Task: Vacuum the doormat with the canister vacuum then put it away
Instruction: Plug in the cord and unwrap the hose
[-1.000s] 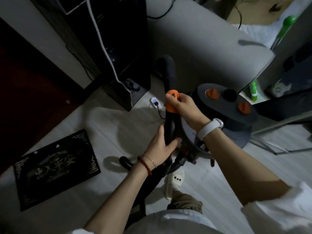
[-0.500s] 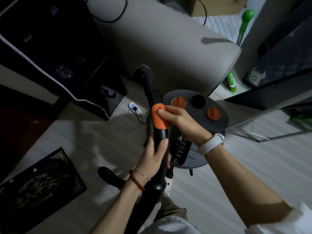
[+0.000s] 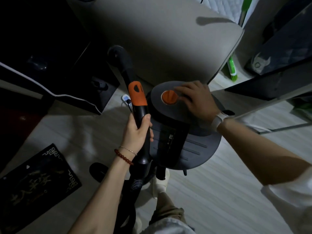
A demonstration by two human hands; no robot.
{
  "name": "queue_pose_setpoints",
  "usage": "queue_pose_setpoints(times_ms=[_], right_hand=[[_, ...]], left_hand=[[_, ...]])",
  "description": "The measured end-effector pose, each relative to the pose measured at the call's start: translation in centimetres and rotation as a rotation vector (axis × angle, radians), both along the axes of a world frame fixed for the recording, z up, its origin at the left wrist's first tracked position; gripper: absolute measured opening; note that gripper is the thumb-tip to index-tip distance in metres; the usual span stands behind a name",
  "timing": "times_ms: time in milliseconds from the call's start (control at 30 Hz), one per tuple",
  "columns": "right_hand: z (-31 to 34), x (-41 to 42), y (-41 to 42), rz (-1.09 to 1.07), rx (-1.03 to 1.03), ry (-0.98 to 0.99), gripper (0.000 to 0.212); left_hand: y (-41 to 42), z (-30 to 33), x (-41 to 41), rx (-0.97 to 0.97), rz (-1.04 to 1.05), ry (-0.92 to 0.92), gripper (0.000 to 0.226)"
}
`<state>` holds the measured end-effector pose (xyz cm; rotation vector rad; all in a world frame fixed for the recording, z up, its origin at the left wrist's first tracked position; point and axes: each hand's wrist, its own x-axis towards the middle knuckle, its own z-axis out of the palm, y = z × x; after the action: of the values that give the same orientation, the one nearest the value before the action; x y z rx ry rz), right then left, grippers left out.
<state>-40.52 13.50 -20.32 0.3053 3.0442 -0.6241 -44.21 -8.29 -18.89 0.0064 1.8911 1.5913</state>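
Note:
The grey canister vacuum (image 3: 190, 149) stands on the floor in front of me, with an orange round button (image 3: 169, 97) on its top. My right hand (image 3: 196, 98) lies flat on the canister's top, fingers spread beside that button, holding nothing. My left hand (image 3: 137, 132) is wrapped around the black hose handle (image 3: 135, 92), just below its orange sleeve. The handle curves up and away to the left. The black doormat (image 3: 36, 181) with pale lettering lies on the floor at lower left.
A grey padded seat (image 3: 160, 36) rises just behind the canister. Dark furniture (image 3: 42, 53) stands at the left, with a white wall plug (image 3: 125, 98) at its foot. A green broom (image 3: 232, 68) leans at the right, beside dark panels. My slippered foot (image 3: 161, 182) is under the canister.
My right hand left the orange part of the hose handle and moved right onto the canister's top. My left hand stayed around the handle. My view tilted closer to the canister.

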Motion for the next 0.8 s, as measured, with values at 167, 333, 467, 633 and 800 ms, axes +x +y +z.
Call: queue_pose_setpoints(times_ms=[167,333,467,633,800], right_hand=[[-1.6,-2.5,0.7,0.208,0.037,-0.157,0.038],[-2.2,-3.0,0.6,0.169,-0.043,-0.135,0.033],[-2.2,-3.1,0.1,0.124,-0.042,-0.128,0.031],[-1.6,-1.0,1.1,0.045,-0.13,-0.038,0.035],[-0.7,5.5,4.6,-0.122,-0.232,0.041,0.032]], left_hand=[[0.9,-0.8,0.0,-0.037,0.002,-0.019,0.011],[0.9,-1.1,-0.1,-0.056,0.063,-0.058,0.011],[1.2,-1.0,-0.3,-0.046,0.096,-0.07,0.013],[1.5,-0.7,0.2,-0.034,0.033,-0.052,0.011],[1.9,-0.9,1.3,-0.047,-0.029,-0.023,0.008]])
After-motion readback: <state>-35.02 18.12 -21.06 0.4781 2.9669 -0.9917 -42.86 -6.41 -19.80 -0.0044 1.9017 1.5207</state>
